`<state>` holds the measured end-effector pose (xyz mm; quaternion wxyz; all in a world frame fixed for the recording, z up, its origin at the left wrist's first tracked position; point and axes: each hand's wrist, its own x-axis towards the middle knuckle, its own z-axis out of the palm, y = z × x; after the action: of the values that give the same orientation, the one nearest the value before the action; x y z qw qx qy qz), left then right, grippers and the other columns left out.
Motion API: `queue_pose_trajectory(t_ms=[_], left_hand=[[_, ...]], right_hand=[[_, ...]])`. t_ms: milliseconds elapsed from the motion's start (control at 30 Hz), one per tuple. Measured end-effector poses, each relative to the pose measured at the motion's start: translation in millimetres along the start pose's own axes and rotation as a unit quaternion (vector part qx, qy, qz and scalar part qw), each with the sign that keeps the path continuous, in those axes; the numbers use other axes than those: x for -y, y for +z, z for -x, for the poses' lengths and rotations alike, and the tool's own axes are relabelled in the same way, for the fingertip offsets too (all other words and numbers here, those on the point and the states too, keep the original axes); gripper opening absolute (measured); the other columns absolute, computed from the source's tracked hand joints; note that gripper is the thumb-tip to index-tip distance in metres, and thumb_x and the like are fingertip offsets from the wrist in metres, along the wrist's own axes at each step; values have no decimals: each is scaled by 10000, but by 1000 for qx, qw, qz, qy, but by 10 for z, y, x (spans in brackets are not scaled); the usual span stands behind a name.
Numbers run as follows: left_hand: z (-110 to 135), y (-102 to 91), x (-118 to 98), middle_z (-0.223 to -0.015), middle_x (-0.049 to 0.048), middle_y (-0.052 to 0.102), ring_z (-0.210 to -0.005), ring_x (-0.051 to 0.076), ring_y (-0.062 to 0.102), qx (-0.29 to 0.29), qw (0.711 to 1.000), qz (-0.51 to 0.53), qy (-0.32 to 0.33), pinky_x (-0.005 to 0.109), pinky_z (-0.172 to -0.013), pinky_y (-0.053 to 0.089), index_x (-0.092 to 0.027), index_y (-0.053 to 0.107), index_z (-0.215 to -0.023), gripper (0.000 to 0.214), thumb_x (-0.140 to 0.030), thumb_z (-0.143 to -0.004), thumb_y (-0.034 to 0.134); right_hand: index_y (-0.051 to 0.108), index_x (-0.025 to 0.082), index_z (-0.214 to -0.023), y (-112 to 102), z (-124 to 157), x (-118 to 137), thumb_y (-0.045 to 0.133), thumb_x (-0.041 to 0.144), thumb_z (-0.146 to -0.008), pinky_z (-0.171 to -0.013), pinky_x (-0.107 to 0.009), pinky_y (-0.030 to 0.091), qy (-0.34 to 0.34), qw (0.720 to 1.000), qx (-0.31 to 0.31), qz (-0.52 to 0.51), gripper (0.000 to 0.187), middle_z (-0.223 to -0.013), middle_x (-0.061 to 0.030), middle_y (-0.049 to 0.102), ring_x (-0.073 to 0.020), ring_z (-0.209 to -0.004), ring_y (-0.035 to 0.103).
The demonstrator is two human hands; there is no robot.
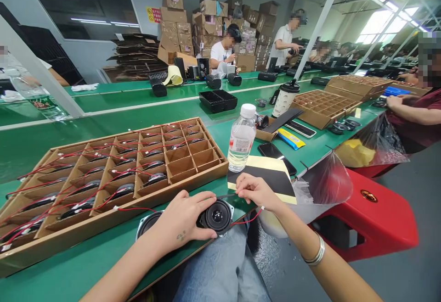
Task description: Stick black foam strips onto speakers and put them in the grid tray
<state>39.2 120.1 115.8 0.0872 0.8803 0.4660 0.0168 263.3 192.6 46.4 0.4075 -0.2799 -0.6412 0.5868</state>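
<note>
My left hand [188,217] lies over the bench edge, thumb and fingers gripping the rim of a small round black speaker [217,215] with a silver frame. Red wires with a white plug trail from that speaker to the right. Under my left wrist, a second speaker [147,225] is partly hidden. My right hand [253,191], a bangle on its wrist, pinches the end of a thin black strip [228,196] that reaches to the speaker's upper edge. Just beyond it lies a yellow-edged sheet with a black band [265,179].
A divided cardboard tray [193,178] of wired speakers stands left. A water bottle [241,139], a phone [277,157], a patterned cup [285,97] and a yellow-blue packet [291,138] are ahead. A plastic bag [327,180] hangs beside a red stool [382,219]. Several people work around.
</note>
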Motion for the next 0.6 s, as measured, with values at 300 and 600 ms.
queue_pose_trajectory(t_ms=[300,600], left_hand=[[-35,10,17,-1206,-9,540,-800,165,554,1,1000,-2,-2,303,-719,357,-259,519,-1171,586,-505,-662,673],[-3,101,-88,-1146,10,540,-764,186,539,-11,999,-15,-46,339,-749,409,-262,502,-1203,612,-494,-661,667]], right_hand=[[682,174,-666,5,127,52,713,371,-707,-552,-232,408,-50,995,-5,85,204,-720,-20,541,-120,-657,503],[694,186,-665,61,132,84,704,416,-709,-575,-240,401,-55,992,11,111,234,-711,-14,542,-120,-646,506]])
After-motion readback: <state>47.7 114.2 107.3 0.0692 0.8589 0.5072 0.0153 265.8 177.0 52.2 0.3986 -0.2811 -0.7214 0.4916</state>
